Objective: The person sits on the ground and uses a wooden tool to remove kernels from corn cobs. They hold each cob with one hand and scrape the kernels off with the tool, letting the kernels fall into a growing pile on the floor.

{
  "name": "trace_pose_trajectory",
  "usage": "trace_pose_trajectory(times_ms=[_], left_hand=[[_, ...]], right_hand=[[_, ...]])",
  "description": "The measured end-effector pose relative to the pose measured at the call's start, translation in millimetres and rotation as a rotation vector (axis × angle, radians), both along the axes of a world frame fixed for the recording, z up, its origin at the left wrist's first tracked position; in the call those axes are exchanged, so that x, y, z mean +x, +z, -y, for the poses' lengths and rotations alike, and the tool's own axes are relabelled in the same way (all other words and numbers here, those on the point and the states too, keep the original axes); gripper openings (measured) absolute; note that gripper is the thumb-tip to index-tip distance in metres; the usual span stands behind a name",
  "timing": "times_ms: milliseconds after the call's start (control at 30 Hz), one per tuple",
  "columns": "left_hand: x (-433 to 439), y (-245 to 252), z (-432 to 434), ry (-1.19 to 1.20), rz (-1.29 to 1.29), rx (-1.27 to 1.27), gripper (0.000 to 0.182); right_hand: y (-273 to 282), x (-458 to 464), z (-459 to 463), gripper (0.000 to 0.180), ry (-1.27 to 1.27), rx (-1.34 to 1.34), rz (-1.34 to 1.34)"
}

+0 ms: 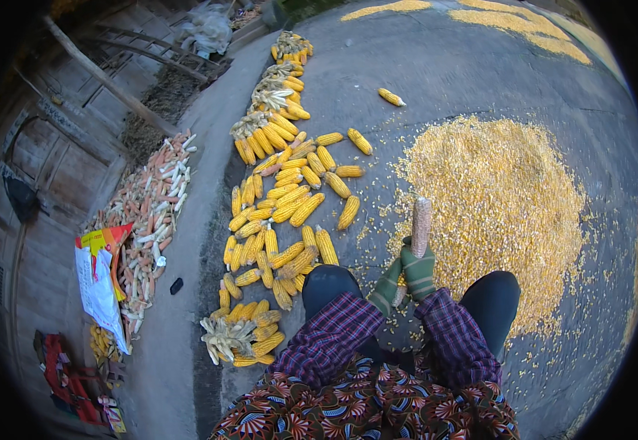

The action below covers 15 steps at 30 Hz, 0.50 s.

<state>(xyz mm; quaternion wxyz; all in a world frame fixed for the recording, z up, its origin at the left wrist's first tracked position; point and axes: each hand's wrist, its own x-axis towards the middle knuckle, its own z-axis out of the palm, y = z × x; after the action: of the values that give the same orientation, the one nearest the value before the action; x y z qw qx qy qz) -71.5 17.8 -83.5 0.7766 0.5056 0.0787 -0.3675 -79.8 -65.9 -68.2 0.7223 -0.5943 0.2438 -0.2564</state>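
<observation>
Both my hands wear green striped gloves and meet between my knees. My right hand [419, 270] is closed around a bare corn cob [421, 228] that stands up out of its fist. Touching it, my left hand [387, 289] is closed on another corn cob [400, 291], mostly hidden by the gloves, with some yellow kernels showing. A large heap of loose corn kernels [494, 220] lies beyond and to the right of my hands. Unshelled yellow ears of corn [294, 203] lie in a long band to the left.
Stripped cobs [154, 203] are piled by the wooden wall at left, beside a printed sack [96, 286]. A small dark object [176, 286] lies on the ledge. One ear [391, 97] lies apart ahead. More kernels [505, 22] are spread far off. Tied corn bundles [242, 335] sit near my left knee.
</observation>
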Motion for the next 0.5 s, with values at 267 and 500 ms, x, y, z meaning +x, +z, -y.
trace_pose_trajectory(times_ms=[267,500], left_hand=[[14,15,-22,-0.387,-0.128,-0.402,0.049],[4,17,-15,-0.274,0.54,0.124,0.053]], right_hand=[[23,4,21,0.027,0.024,0.027,0.095],[29,-1,17,0.037,0.205,0.249,0.121]])
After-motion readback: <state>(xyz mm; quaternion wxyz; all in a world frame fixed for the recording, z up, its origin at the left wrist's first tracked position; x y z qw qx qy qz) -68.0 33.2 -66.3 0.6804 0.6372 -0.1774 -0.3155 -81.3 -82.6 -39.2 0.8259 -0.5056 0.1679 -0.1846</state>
